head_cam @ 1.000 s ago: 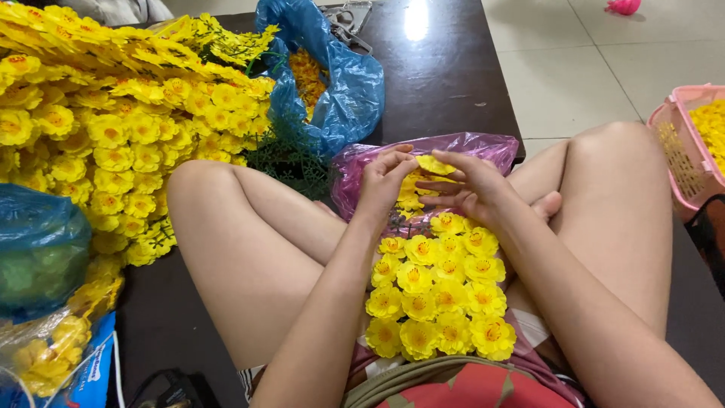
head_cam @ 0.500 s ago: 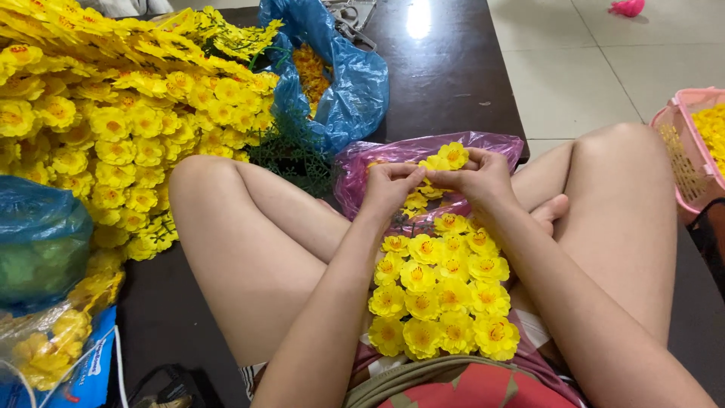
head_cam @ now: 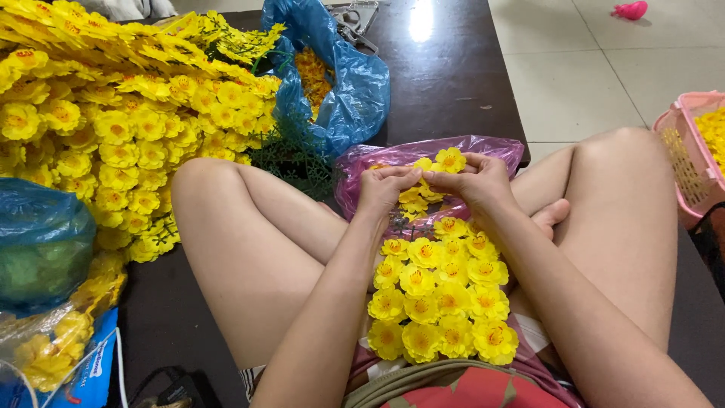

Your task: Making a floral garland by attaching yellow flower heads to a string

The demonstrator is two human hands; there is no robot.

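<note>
The person sits cross-legged on the floor, and both hands meet in the centre of the frame, just above the lap. The left hand (head_cam: 387,185) and the right hand (head_cam: 476,180) are pinched together from either side on a single yellow artificial flower (head_cam: 450,159), which stands up between the fingertips. Both hands are closed on this flower; the exact finger contact underneath it is hidden by the knuckles.

Directly below the hands, the flower cluster (head_cam: 438,298) rests along the lap, running from the hands down towards the lower centre of the frame. Its heads lie packed side by side, facing up, so the hands can work at its upper end without lifting it.

Behind the hands, touching the knuckles in the view, an open purple plastic bag (head_cam: 423,155) holds loose yellow blossoms; its mouth faces the person, keeping stock within short reach.

A large pile of finished flower sprays (head_cam: 98,113) fills the upper left of the frame. A blue plastic bag (head_cam: 340,75) with more blossoms stands at upper centre on the dark mat (head_cam: 453,68). A pink basket (head_cam: 691,155) sits at the right edge, well apart from the hands. A second blue bag (head_cam: 38,242) lies at the left edge.
</note>
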